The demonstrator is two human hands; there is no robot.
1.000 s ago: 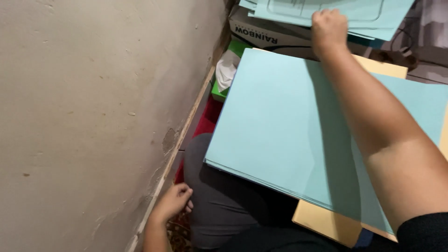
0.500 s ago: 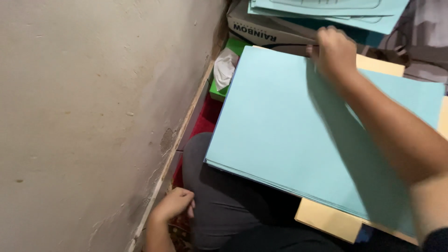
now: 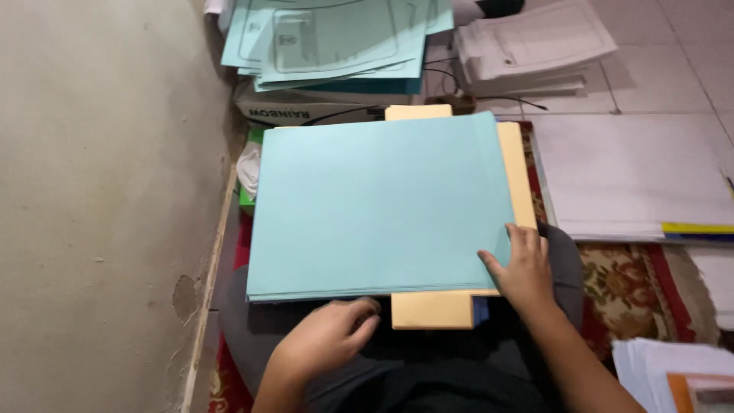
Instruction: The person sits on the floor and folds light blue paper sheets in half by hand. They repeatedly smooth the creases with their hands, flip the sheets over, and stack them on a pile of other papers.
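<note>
A stack of light blue sheets (image 3: 378, 203) lies on my lap, on top of a tan folder (image 3: 432, 310) that pokes out at the near edge and the far right. My right hand (image 3: 524, 268) pinches the near right corner of the blue stack. My left hand (image 3: 329, 336) rests with curled fingers at the stack's near edge, touching or just under it, and holds nothing that I can see.
A plastered wall (image 3: 107, 191) runs along the left. Beyond the lap sits a cardboard box (image 3: 306, 107) topped with printed blue forms (image 3: 336, 38). White paper piles (image 3: 535, 42) and a large white stack (image 3: 634, 176) lie on the tiled floor and patterned rug (image 3: 619, 268) at right.
My right hand came back from the far edge of the blue stack to its near right corner. My left hand rose from the floor by the wall to the stack's near edge.
</note>
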